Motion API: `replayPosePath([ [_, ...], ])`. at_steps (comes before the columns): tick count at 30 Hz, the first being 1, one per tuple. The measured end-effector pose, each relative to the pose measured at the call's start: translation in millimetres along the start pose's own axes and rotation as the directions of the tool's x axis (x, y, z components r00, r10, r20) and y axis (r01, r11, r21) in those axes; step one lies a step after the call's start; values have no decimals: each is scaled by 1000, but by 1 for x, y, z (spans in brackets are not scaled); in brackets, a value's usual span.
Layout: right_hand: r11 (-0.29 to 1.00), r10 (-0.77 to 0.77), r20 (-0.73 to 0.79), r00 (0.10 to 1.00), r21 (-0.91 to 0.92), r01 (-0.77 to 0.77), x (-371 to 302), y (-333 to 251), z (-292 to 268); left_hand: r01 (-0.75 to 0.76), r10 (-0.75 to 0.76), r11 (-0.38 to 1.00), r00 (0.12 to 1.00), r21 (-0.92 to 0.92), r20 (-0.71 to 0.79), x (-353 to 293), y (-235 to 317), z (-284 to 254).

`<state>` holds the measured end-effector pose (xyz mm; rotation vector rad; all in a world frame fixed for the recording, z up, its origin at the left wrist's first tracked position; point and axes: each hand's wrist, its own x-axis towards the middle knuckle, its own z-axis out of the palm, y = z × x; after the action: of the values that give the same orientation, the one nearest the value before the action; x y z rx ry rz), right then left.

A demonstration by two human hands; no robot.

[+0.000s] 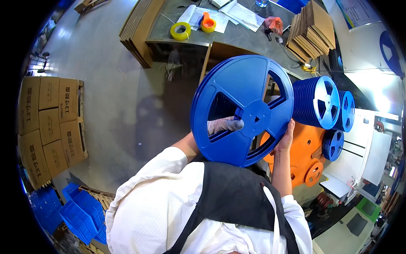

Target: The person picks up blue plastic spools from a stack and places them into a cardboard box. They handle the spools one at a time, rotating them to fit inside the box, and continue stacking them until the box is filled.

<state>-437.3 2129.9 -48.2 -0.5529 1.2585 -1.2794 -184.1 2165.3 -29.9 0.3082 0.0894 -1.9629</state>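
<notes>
A large blue plastic reel (241, 76) is held up in front of my chest, with more blue rims just behind it, so it looks like several reels together. My gloved left hand (225, 125) reaches through an opening on its left side, the thumb lying over the front near the hub. My right hand (285, 139) wraps the lower right rim, its fingers partly hidden behind. Beyond the held reels, an open cardboard box (226, 49) shows only in part. To the right lie a row of blue reels (306, 101) and another blue row (347, 111).
An orange panel (302, 144) with an orange disc (314, 173) stands at right, beside smaller blue reels (333, 145). The grey table (169, 12) bears yellow tape (180, 31), an orange tape dispenser (207, 24), papers and flat cardboard (311, 31). Stacked cartons (50, 127) and blue crates (82, 216) stand left.
</notes>
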Motion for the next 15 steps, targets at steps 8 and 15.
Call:
replayPosePath([
  [8, 998, 38, 7, 999, 58, -39, -5, 13, -9, 9, -9, 1000, 1000, -28, 16, 3, -2, -1],
  [15, 999, 18, -24, 1000, 39, -17, -3, 19, -10, 23, -22, 999, 999, -41, 26, 19, -7, 1],
])
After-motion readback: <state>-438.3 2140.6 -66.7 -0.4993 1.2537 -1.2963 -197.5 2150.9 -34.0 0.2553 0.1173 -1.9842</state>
